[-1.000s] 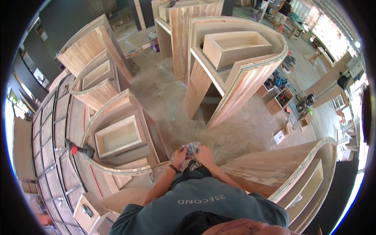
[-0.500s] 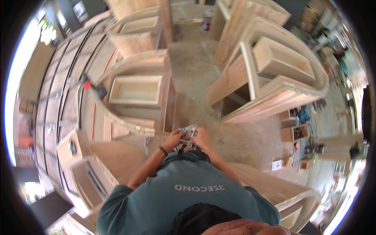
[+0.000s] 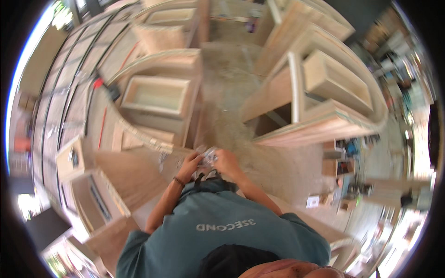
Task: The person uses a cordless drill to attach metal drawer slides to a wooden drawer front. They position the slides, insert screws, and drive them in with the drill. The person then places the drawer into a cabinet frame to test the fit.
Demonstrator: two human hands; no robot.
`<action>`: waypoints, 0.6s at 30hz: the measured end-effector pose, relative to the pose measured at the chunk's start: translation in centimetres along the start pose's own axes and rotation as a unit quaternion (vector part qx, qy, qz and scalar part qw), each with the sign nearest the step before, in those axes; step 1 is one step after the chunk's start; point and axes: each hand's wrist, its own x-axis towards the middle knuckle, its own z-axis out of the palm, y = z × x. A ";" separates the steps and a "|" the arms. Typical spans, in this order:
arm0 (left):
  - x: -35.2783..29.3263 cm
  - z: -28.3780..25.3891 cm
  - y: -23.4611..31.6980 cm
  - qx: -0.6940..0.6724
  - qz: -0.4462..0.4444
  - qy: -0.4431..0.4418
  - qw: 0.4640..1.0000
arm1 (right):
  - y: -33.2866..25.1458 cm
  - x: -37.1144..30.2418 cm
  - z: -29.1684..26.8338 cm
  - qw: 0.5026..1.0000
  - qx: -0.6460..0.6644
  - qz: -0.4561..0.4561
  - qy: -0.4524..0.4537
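In front of my waist, both hands are on a small, shiny, see-through plastic bag [image 3: 208, 157] with pale bits in it, too blurred to name. My left hand [image 3: 191, 165], with a dark bracelet at the wrist, grips the bag's left side with bent fingers. The right hand [image 3: 225, 162] is closed on its other side, fingertips pressed together. Close ahead on the left stands a curved wooden cabinet [image 3: 160, 124], its corner near my left hand.
A pale drawer [image 3: 156, 96] sits in that cabinet. Another curved cabinet [image 3: 320, 118] stands at right, with a drawer box [image 3: 337, 78] on it. A red and black tool [image 3: 106, 89] lies at left. Concrete floor [image 3: 225, 83] runs between; boxes [image 3: 336, 167] stand farther right.
My hands and the bag have shifted slightly left in the picture, and the surroundings have moved with my head. Both hands keep hold of the bag; the right hand's fingers have turned a little.
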 end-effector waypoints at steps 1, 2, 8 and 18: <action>-0.1 0.5 0.3 -0.025 -0.003 -0.004 1.000 | 1.1 0.3 0.3 1.000 -0.004 -0.003 -0.005; 0.0 1.0 0.5 -0.055 -0.007 0.003 0.998 | 1.6 0.5 0.1 1.000 -0.016 -0.002 0.005; -0.2 2.0 1.0 -0.067 -0.049 0.013 0.996 | 1.6 -0.2 -0.2 0.999 0.014 -0.010 0.044; -0.3 1.3 1.4 -0.066 -0.023 0.006 0.998 | 0.5 -1.5 0.8 0.995 0.060 -0.033 0.069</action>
